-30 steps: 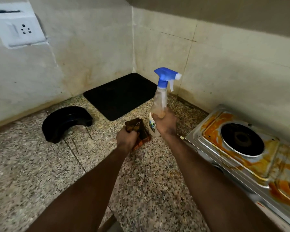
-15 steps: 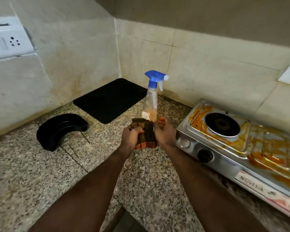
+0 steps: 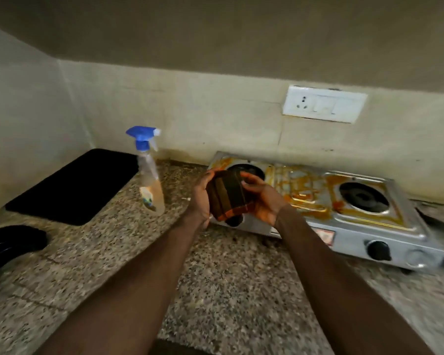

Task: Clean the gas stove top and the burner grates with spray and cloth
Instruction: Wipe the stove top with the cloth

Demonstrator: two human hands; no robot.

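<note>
Bottle let go since a second ago: spray bottle (image 3: 149, 175) now standing upright and alone on the granite tabletop (image 3: 215, 290), left of both hands and just beside the black mat (image 3: 72, 185); right hand (image 3: 263, 198), then wrapped round the bottle, now brought across to the cloth (image 3: 227, 197); view swung right to take in the whole gas stove (image 3: 344, 208). Judged from that: spraying set aside for the moment, wiping about to start; orange-brown streaks all over the stove top, so cleaning hardly begun; no burner grates on the stove.

Folded dark cloth with an orange band held up between both hands, above the stove's near left corner, not touching the metal. Left hand (image 3: 201, 198) cupped behind the cloth's left edge, fingers (image 3: 210, 174) curled over its top; right hand palm up under the right edge, its fingers pinching the top corner. Both forearms stretched forward and converging, wrists slightly raised. Curved black object (image 3: 10, 242) at far left, well apart, half out of view.
</note>
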